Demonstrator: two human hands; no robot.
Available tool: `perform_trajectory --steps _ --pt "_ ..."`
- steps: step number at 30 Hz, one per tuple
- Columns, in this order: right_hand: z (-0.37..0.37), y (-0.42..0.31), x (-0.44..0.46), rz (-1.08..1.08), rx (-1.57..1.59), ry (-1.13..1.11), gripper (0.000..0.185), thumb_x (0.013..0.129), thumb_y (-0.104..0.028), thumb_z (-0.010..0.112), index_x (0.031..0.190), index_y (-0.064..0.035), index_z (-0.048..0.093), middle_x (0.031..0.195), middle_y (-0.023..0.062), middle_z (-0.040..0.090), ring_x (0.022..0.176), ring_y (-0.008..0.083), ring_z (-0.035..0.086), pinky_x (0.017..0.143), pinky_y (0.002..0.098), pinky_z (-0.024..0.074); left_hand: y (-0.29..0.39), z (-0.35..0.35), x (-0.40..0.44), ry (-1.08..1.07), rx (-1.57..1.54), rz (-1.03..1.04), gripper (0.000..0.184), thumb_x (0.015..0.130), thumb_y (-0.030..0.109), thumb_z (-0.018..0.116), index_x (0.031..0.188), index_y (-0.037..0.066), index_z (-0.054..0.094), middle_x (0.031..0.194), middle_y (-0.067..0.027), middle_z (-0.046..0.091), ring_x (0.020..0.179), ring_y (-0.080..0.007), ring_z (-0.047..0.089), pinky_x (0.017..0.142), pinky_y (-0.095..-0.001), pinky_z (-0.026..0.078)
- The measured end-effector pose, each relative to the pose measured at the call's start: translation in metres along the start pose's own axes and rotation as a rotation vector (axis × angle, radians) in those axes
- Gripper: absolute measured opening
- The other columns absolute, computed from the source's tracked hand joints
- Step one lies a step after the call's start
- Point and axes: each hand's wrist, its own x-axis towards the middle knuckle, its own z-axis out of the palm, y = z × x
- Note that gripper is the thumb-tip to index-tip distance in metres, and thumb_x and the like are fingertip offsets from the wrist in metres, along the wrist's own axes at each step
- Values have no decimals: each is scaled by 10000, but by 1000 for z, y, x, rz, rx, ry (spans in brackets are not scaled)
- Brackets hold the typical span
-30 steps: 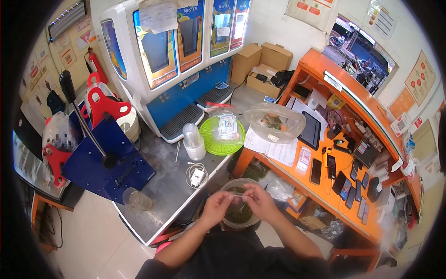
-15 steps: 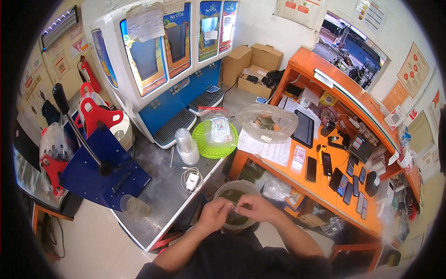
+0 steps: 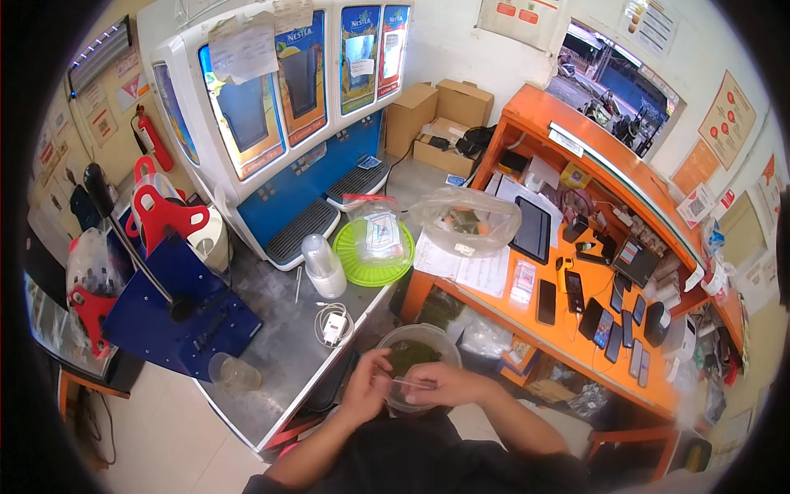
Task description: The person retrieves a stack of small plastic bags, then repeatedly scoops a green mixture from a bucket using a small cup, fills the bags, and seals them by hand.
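Left hand (image 3: 364, 389): fingers loosely bent, turned inward
Right hand (image 3: 451, 385): fingers curled, near the left hand
Left forearm (image 3: 314, 448): extended forward, slanting inward
Right forearm (image 3: 523, 423): extended forward, slanting inward

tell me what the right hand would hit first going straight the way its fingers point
Beyond the thin clear item at its fingertips, the right hand would probably meet the left hand facing it, though depth is unclear from this single view.
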Motion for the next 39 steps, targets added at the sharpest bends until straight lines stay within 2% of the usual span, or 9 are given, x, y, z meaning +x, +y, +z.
perform_trajectory --steps 2,5,7,13,20,26,29,35,39 --pt "-13 -20 -8 -124 509 -10 209 904 -199 721 884 -19 616 785 -12 623 740 105 588 680 307 473 -2 -17 -1 -50 -220 -130 492 1022 434 533 1346 70 463 1085 -82 556 883 -185 612 775 -335 499" --pt "-16 40 7 114 140 175 211 911 -177 719 821 -43 582 725 -37 574 691 109 546 624 314 449 -12 -26 -9 -113 -403 -309 612 1035 586 397 1405 98 396 1121 -81 537 960 -156 587 816 -330 507" --pt "-18 56 7 104 -135 251 227 924 -176 712 792 -68 562 701 -35 554 663 94 535 583 288 434 -18 -25 -11 -17 -273 -309 557 1042 485 488 1409 79 388 1151 -83 530 1020 -152 581 836 -325 505" --pt "-14 45 7 160 370 311 236 942 -118 692 780 -61 530 734 -10 559 668 68 560 603 242 477 -13 -8 -4 -217 -278 -441 641 955 182 702 1459 33 336 1345 -123 483 1102 -172 568 910 -329 495" --pt "-10 38 5 19 465 291 107 950 -85 683 1023 -11 658 957 40 686 856 98 658 738 264 553 -19 4 11 -250 -234 -488 232 913 148 756 1089 16 683 895 -20 714 823 -94 655 757 -259 526" --pt "-8 43 3 196 357 209 198 978 -160 670 1118 -20 666 997 16 677 898 86 632 768 262 546 -7 1 12 -253 215 -436 288 875 179 799 1101 36 693 899 -43 709 814 -110 647 751 -275 528" --pt "-22 46 -1 225 259 210 197 991 -183 654 1109 -27 676 979 9 665 896 94 625 758 269 545 -42 -19 -9 -163 33 -430 313 888 243 788 1100 29 700 932 -79 711 863 -130 655 771 -301 536" --pt "-144 28 38 -333 915 902 384 1000 -219 621 1308 -18 511 1145 79 640 1089 208 626 926 348 517 -122 -95 -90 -101 469 -798 529 885 440 750 1132 -22 682 987 -162 730 968 -185 690 812 -336 548" --pt "-219 102 67 39 978 1182 513 977 -304 657 1352 -24 447 1213 125 623 1080 280 638 899 361 529 -150 -131 -162 -217 648 -1012 562 927 543 645 1078 4 698 949 -175 738 995 -221 702 841 -373 548"
